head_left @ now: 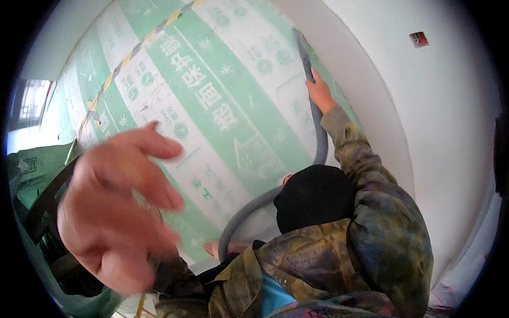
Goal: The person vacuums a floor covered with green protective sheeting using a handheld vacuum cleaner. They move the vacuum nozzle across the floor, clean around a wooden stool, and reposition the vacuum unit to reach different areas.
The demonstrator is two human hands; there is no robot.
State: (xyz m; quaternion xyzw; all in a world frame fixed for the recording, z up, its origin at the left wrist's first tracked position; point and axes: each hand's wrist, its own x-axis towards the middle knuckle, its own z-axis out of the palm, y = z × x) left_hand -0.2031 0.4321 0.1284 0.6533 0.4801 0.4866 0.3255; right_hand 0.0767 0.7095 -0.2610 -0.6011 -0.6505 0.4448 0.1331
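My right hand (321,93) is closed around the grey handle end of a vacuum cleaner hose (321,138). From it a narrow dark nozzle (302,49) reaches forward, its tip at the floor's edge close to the right wall. The ribbed hose runs back past my black-clad knee (317,196) and curves down at its left. Large and blurred, my left hand (114,212) is raised at the left, close to the camera. Its fingers are spread and partly curled, with nothing seen in them.
Green and white printed protective sheeting (249,132) covers the floor, with black and yellow tape (127,57) along a seam. A white wall (440,132) with a small wall box (419,40) rises at the right. Dark furniture with green cloth (42,164) stands at the left.
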